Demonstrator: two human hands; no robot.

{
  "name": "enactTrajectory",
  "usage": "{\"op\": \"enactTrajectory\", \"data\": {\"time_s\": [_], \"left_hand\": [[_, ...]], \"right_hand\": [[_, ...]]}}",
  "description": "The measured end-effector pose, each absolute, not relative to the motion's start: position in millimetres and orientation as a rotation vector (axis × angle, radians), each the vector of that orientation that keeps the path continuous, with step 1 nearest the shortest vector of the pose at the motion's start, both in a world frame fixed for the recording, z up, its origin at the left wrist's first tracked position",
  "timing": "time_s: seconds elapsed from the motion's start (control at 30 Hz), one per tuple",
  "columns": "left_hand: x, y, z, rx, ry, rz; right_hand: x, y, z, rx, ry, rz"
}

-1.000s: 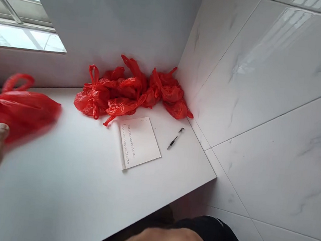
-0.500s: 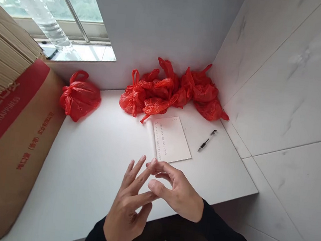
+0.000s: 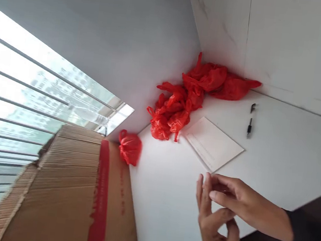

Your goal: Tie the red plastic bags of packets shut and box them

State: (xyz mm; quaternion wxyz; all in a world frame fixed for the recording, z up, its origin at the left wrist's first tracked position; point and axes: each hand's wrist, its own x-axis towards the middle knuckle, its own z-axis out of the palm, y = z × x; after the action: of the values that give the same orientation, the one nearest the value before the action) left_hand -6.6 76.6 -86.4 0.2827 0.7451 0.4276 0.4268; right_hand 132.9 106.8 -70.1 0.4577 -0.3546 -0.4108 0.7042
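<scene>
1. Both hands were bare and held nothing. The left hand (image 3: 217,231) was raised with its fingers spread and loosely released; the right hand (image 3: 235,200) lay across it, its fingertips touching the left fingers (image 3: 202,195), neither clenched nor gripping any object.
2. Change from half a second earlier: the hands kept the same fingers-together pose, but the view had swung and rolled hard to the left. From the second-old frame, the red bag then in the left hand was out of it and now sat on the table.
3. Reading of this: the hands had finished with that bag and were free; this is a judgement, not something observed.
4. Pose: both wrists came in from the lower right of the view, dark sleeves visible, hands hovering above the near edge of the white table (image 3: 169,199), not resting on it.
5. The nearest thing to the hands was the paper sheet (image 3: 214,144), lying flat just beyond the fingertips.
6. Past the paper sheet on its right, apart from it, lay a pen (image 3: 251,121).
7. Behind the paper sheet, in the wall corner, a heap of red bags (image 3: 192,97) sat bunched together.
8. Left of the paper sheet and well apart, the single red bag (image 3: 130,148) rested against the cardboard box (image 3: 76,196).
9. Beyond the box, a barred window (image 3: 21,93).
</scene>
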Motion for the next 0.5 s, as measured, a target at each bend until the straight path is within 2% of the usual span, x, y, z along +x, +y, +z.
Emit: {"op": "enactTrajectory", "data": {"time_s": [0.23,0.5], "left_hand": [[-16.4,85.4,-103.1,2.106,1.059,1.009],[21.5,81.3,-126.7,2.147,1.16,1.187]], "right_hand": [[131.5,104.3,-83.2,-0.857,-0.982,1.705],[146.5,95.4,-114.3,-0.926,-0.83,1.7]]}}
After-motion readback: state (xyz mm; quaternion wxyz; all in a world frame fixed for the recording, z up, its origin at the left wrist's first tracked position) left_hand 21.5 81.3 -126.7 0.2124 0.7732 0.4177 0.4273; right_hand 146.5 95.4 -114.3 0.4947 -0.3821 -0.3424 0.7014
